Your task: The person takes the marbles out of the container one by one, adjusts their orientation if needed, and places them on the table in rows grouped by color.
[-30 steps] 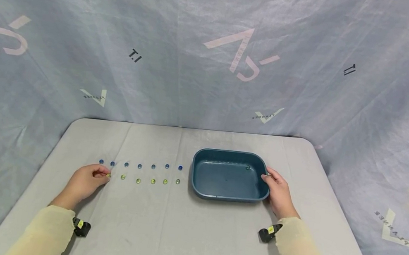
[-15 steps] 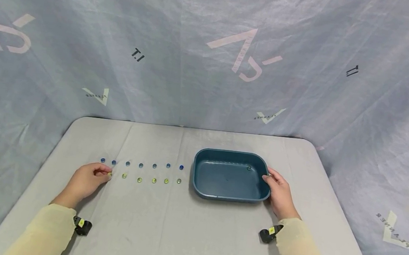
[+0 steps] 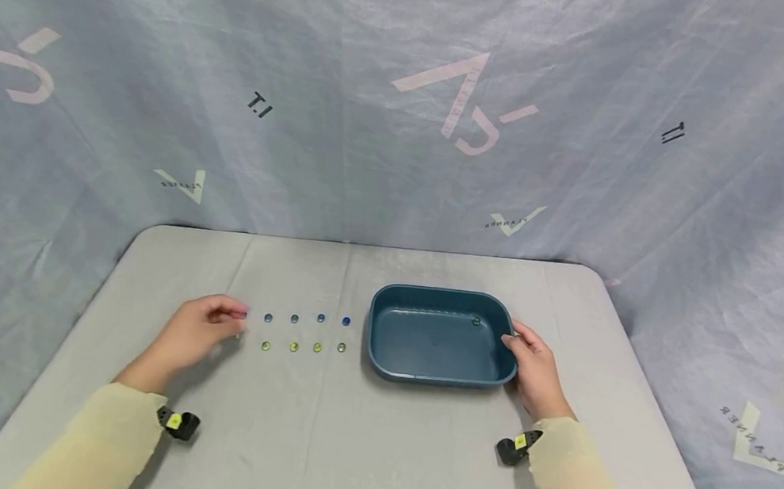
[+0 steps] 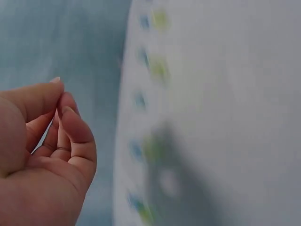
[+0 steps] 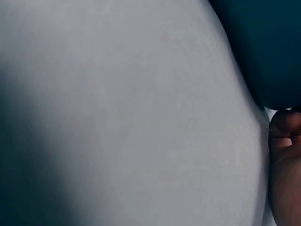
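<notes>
My left hand (image 3: pixel 200 328) hovers over the left end of two rows of small glass beads, fingers loosely curled. In the left wrist view its fingertips (image 4: pixel 67 101) come close to the thumb, and no bead shows between them. A blue bead (image 3: pixel 268 317) and a green bead (image 3: pixel 266 346) lie just right of that hand, which covers the beads at the rows' left end. At the right side of the dark teal tray (image 3: pixel 435 380), my right hand (image 3: pixel 538 375) grips its rim, thumb over the edge. One green bead (image 3: pixel 475 321) lies inside the tray.
Further blue beads (image 3: pixel 320 318) and green beads (image 3: pixel 317 347) continue the rows towards the tray. The table (image 3: pixel 370 449) has a light grey cloth, with a hanging grey-blue curtain (image 3: pixel 348 112) behind it. Wrist cameras (image 3: pixel 179 423) sit on both sleeves.
My left hand was pinching a green bead low on the table. It has moved right and its fingertips have parted in the head view. The right hand and tray stay put.
</notes>
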Motion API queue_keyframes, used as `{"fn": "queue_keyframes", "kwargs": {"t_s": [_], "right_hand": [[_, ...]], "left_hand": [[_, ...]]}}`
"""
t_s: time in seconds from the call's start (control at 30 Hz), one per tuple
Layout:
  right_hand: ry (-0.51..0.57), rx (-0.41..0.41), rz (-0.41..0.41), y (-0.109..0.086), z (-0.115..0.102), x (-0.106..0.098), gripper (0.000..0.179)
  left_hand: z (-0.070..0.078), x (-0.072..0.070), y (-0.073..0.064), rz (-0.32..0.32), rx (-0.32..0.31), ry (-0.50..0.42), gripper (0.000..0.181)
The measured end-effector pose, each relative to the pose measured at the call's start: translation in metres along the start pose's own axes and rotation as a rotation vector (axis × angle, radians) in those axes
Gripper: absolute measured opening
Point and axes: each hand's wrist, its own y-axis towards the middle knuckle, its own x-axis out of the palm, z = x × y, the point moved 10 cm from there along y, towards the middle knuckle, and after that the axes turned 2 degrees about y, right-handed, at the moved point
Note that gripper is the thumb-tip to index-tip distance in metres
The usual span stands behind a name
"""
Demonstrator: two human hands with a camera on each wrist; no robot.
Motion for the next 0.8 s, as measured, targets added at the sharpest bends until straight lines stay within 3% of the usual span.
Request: {"fn": "queue_keyframes", "kwargs": {"t_s": [0.1, 0.3, 0.53, 0.8], "right_hand": [[-0.005, 0.000, -0.003, 0.000, -0.001, 0.000, 0.047], [-0.003, -0.001, -0.003, -0.001, -0.001, 0.000, 0.047], [-0.003, 0.010, -0.016, -0.001, -0.001, 0.001, 0.048], [0.006, 0.000, -0.013, 0.000, -0.001, 0.002, 0.048]], "left_hand": [[0.039, 0.029, 0.008, -0.067, 0.073, -0.057, 0.022], [0.101, 0.087, 0.018, -0.193, 0.129, -0.126, 0.016], [0.152, 0.129, 0.028, -0.224, 0.186, -0.200, 0.011], [0.195, 0.176, 0.033, -0.304, 0.277, -0.219, 0.011]]}}
